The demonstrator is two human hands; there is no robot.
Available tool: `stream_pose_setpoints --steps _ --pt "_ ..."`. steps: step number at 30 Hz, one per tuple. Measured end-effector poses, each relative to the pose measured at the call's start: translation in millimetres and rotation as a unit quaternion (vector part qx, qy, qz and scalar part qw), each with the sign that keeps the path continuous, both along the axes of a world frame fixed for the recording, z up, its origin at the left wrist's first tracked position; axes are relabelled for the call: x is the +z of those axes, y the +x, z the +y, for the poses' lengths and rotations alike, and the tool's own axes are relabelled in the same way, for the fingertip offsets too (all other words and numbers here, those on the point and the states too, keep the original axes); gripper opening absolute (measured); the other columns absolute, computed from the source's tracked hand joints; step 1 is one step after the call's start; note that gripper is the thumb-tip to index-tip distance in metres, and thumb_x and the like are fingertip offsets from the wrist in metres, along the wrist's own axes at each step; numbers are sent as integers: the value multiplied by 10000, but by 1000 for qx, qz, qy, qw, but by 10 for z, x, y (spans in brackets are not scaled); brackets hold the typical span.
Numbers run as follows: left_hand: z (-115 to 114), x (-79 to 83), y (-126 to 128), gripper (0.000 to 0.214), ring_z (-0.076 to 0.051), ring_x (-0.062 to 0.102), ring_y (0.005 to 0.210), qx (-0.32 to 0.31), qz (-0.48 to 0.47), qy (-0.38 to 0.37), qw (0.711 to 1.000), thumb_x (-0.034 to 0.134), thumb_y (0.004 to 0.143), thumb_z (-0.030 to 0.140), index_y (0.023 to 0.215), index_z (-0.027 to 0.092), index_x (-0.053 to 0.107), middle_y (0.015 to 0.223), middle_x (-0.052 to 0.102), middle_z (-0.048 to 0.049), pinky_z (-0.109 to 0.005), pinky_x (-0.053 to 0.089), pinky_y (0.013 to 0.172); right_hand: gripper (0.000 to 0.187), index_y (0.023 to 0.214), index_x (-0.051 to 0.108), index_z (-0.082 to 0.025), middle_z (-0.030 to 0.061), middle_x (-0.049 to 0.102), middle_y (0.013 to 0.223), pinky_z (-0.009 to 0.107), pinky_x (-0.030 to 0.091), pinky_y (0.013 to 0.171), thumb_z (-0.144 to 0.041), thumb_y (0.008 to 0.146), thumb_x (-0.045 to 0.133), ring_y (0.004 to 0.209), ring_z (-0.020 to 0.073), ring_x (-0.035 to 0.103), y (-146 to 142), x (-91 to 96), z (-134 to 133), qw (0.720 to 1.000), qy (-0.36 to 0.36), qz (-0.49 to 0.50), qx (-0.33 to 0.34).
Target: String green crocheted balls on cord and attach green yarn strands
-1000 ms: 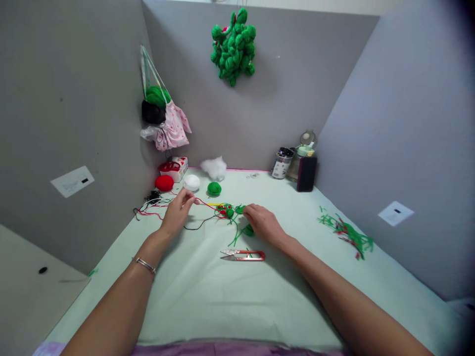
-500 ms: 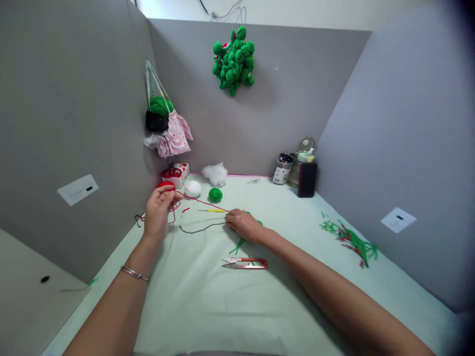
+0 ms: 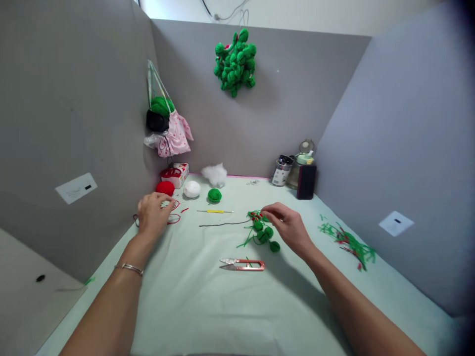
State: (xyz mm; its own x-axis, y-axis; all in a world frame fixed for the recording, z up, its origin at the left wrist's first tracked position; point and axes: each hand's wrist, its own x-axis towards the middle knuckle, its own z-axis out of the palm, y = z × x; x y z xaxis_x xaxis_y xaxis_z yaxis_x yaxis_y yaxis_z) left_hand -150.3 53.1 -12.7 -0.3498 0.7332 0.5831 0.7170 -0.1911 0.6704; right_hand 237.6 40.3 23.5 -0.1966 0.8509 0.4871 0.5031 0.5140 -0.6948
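Note:
My left hand (image 3: 154, 212) is above the table's left side, thumb and fingers pinched on red yarn (image 3: 174, 219) that lies in loose loops. Behind it sits a red yarn ball (image 3: 165, 188). On the right, my right hand (image 3: 289, 227) has its fingertips closed at the edge of a green and red crochet piece (image 3: 256, 216). Small green crochet balls (image 3: 262, 237) hang from that piece onto the cloth, and a dark strand (image 3: 222, 225) trails left from it. A yellow-handled crochet hook (image 3: 215, 211) lies between the hands. Thread snips (image 3: 243, 265) rest nearer to me.
White (image 3: 192, 189) and green yarn balls (image 3: 214, 196) and white stuffing (image 3: 215, 174) stand at the back. A phone (image 3: 306, 182) leans beside a pen can (image 3: 282, 171). Yarn scraps (image 3: 349, 242) lie right. Grey partitions (image 3: 260, 113) enclose the table; a green crochet bunch (image 3: 235, 64) hangs there.
My right hand has moved right with the crochet piece, uncovering its green balls. The red yarn no longer stretches between my hands. My left hand has shifted slightly left, and the dark strand now lies straighter.

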Motion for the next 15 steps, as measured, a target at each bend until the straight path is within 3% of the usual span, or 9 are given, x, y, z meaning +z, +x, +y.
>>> stream_pose_setpoints --steps 2,5,7,10,12,15 --pt "-14 -59 173 156 -337 569 1086 -7 136 -10 991 656 805 346 716 226 700 1028 698 -108 -565 358 1051 233 811 673 -188 31 653 729 299 461 629 -406 890 649 649 160 572 -30 72 -57 994 -53 98 21" --pt "-44 -180 535 116 -324 537 1188 -125 210 -43 969 643 845 301 786 227 710 1121 679 -97 -544 349 1089 275 815 644 -180 28 671 725 300 495 666 -449 870 673 661 152 594 -19 120 -64 976 -98 189 46" --pt "-69 -281 768 109 -340 458 1320 -189 222 -81 953 659 844 313 901 229 698 1196 660 -95 -573 293 1143 295 821 634 -175 25 674 734 294 501 677 -461 851 697 659 142 597 12 121 -45 967 -122 217 53" --pt "-97 -401 981 56 -323 416 1389 -260 222 -129 931 604 860 227 880 213 654 1183 660 -90 -576 242 1185 303 826 634 -171 -8 629 679 259 478 635 -461 834 722 607 111 562 44 113 -34 960 -153 227 57" --pt "-99 -419 1010 98 -309 411 1405 -285 205 -133 927 550 868 179 816 209 628 1163 668 -88 -569 211 1204 305 838 636 -174 -9 633 693 254 481 636 -468 839 715 617 111 579 38 113 -57 954 -190 217 83" --pt "-77 -336 925 130 -305 425 1403 -283 123 -101 946 519 885 220 790 217 608 1177 679 -97 -568 230 1198 305 846 648 -178 41 704 840 279 513 692 -480 846 691 715 144 650 -27 89 -125 935 -270 156 168"
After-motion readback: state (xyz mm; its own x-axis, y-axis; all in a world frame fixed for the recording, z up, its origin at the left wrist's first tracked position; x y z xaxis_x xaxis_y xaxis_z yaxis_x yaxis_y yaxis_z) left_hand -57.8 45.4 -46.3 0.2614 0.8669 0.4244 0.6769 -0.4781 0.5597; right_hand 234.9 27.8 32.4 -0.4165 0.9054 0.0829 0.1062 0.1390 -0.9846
